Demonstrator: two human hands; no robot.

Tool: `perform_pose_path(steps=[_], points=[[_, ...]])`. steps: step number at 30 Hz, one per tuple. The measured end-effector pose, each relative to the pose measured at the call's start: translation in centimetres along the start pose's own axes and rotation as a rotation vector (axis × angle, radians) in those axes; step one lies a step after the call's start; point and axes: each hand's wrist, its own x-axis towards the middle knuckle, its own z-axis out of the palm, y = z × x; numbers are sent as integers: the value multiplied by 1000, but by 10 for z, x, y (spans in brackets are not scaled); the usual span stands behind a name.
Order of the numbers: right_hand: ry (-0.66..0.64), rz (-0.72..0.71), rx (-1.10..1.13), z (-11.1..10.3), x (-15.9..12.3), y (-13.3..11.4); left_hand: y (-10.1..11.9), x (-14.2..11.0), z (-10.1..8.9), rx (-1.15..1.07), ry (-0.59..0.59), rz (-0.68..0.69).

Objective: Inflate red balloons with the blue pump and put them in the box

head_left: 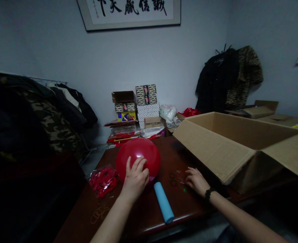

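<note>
A round, inflated red balloon (149,153) sits on the dark brown table. My left hand (135,175) rests against its near side with fingers spread and bent, not wrapped round it. To the right, my right hand (196,180), with a dark band at the wrist, is low over the tabletop. Its fingers are apart and reach toward small coloured rings (181,180) that look like rubber bands; I see nothing held in it. Between my hands lies a light blue cylinder (164,203). Left of the balloon is a clear bag of red items (103,180).
A large open cardboard box (219,148) stands at the right edge of the table (139,216). Thin yellowish loops (99,215) lie at front left. Stacked patterned boxes (148,111) and red papers are at the back. Clothes hang on both sides.
</note>
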Motion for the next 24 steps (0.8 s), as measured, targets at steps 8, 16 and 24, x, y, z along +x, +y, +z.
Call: perform_pose_path(steps=[8,16,24], points=[[10,122,-11,16,17,29,9,-2,8,-25,-22,-26],[-31,154,-42,38,58,35,7,-5,22,-61,-3,-65],[-41,166,-83,56,79,22,3,-9,27,-73,47,-80]])
